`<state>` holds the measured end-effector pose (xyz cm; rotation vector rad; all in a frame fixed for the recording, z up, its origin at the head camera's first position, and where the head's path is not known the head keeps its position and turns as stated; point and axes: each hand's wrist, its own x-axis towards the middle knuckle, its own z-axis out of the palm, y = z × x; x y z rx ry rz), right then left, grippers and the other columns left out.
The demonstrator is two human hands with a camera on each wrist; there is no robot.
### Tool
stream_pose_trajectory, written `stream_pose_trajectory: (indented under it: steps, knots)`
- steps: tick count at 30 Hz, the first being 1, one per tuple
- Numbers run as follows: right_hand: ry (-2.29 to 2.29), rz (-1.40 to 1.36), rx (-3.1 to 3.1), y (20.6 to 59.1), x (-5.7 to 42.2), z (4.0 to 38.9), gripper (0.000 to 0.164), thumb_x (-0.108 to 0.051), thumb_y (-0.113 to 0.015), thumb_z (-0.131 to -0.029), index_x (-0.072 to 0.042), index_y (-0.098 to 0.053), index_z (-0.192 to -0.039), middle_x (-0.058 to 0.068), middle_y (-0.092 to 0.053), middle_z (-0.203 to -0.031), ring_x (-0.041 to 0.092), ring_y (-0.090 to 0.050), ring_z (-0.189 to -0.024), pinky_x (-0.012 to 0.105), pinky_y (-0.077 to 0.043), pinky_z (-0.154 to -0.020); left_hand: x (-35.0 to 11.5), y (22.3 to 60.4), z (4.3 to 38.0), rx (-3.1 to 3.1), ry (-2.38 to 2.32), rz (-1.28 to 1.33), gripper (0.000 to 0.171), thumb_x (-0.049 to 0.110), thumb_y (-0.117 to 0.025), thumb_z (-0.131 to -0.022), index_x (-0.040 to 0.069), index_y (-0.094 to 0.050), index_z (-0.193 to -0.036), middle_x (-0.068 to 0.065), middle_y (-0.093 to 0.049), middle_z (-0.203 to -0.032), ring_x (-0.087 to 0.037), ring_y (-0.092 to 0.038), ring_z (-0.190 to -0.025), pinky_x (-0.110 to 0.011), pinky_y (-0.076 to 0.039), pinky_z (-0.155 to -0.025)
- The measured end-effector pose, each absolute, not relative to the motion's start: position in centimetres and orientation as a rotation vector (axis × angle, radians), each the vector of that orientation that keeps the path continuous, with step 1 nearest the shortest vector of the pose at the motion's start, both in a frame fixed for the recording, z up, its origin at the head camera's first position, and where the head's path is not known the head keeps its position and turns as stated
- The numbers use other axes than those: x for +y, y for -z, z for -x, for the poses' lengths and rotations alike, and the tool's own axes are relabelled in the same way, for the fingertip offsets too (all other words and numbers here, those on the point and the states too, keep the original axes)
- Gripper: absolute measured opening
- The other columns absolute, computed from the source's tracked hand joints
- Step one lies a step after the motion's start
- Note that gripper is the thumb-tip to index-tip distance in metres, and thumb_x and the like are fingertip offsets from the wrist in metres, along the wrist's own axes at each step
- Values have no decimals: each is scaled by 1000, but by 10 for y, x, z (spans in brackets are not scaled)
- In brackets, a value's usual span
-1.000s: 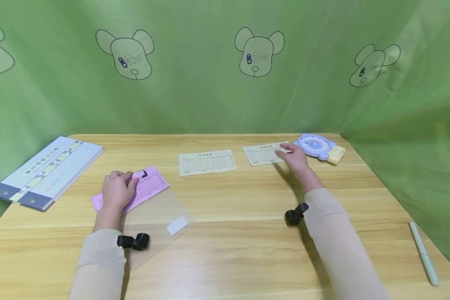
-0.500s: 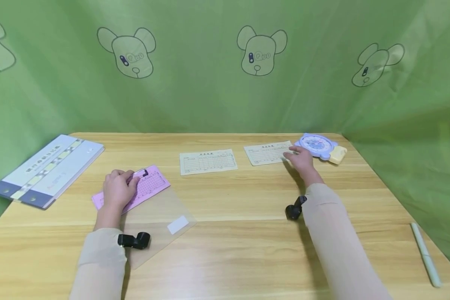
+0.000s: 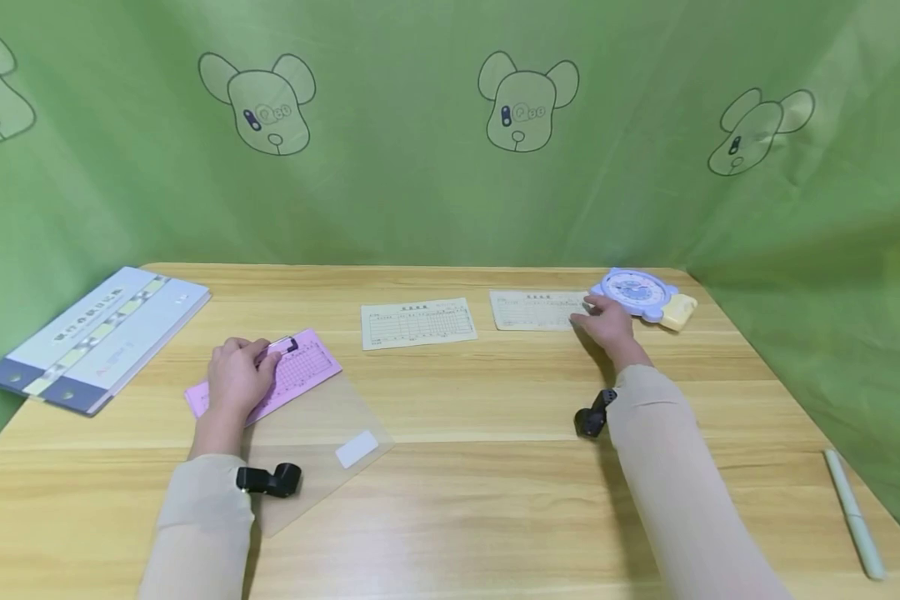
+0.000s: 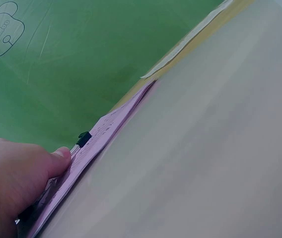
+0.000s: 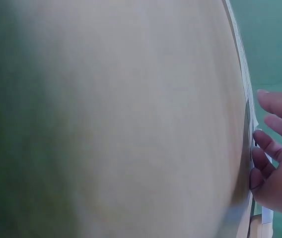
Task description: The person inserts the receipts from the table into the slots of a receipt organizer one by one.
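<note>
Near the left in the head view, my left hand point(image 3: 236, 375) lies over a pink printed form pad point(image 3: 307, 367). Its thumb and curled fingers hold a slim, shiny bar with a black end point(image 4: 84, 139) against the pad; its exact kind is unclear. Part of the pad covers a clear plastic sleeve point(image 3: 315, 454) with a white label. At the back right, my right hand point(image 3: 607, 323) touches the right end of a pale printed slip point(image 3: 528, 310) with loosely bent fingers. A second printed slip point(image 3: 420, 323) lies flat to its left.
A blue toy clock point(image 3: 633, 292) and a small yellow block point(image 3: 678, 312) sit beyond my right hand. A light blue binder point(image 3: 97, 337) lies at the left edge, a pale green pen point(image 3: 855, 512) at the right. Green curtain point(image 3: 420, 208) borders the table.
The right slip has turned slightly clockwise, its right end coming nearer to me. My right hand shifted a little to the right with it. The left hand stays on the pink pad.
</note>
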<state>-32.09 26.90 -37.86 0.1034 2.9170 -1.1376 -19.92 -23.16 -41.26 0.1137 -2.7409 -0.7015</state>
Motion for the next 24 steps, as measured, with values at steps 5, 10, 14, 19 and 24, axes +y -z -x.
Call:
stream_pose_trajectory:
  steps: [5,10,14,19,24]
  knots:
    - [995,-44,2899,379,271,318,66,-25,-58,-82,8,-26,-130,31,-30,-127,42,-29,-115,47,-23,-94,-231,412,198,-2755,715,-116,36,20,-51,-86,-7,-53,-110,-24,-45,-100,-38,-37,-92,-47,-27,-79]
    - [765,-12,2919,380,272,317,72,-36,-55,-81,9,-26,-130,31,-29,-127,44,-24,-116,50,-20,-94,-230,410,198,-2768,729,-130,36,20,-50,-87,-6,-52,-111,-24,-45,-102,-37,-36,-94,-47,-27,-79]
    - [682,-6,2917,378,271,318,73,-40,-51,-82,8,-26,-130,30,-28,-128,45,-21,-117,53,-18,-93,-230,410,198,-2766,727,-132,36,20,-50,-87,-6,-52,-111,-24,-45,-102,-37,-37,-94,-47,-27,-80]
    - [643,-12,2925,378,271,317,72,-43,-50,-83,7,-27,-130,28,-29,-129,45,-20,-117,53,-17,-93,-230,410,198,-2762,723,-128,36,20,-50,-87,-6,-53,-111,-24,-45,-102,-37,-37,-94,-47,-27,-79]
    - [640,-50,2955,380,271,314,72,-45,-51,-81,4,-31,-130,31,-23,-130,51,-12,-116,57,-15,-91,-230,410,198,-2760,723,-123,36,20,-50,-87,-6,-53,-111,-24,-45,-101,-38,-37,-93,-47,-27,-79]
